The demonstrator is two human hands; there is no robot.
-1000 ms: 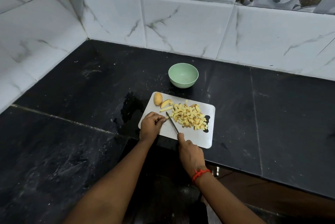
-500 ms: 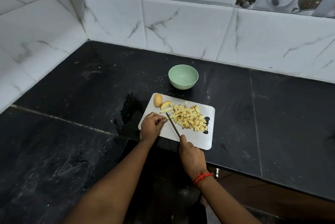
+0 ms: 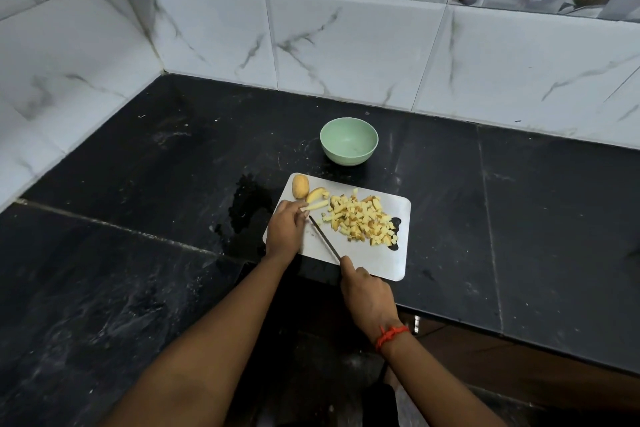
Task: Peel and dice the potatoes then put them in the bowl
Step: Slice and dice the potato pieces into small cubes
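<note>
Left hand, right hand, both curled

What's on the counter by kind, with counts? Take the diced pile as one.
bowl: 1
board: 1
knife: 1
potato: 1
cut pieces not yet diced: 2 (wedge, strip)
diced pile: 1
Total: 7
</note>
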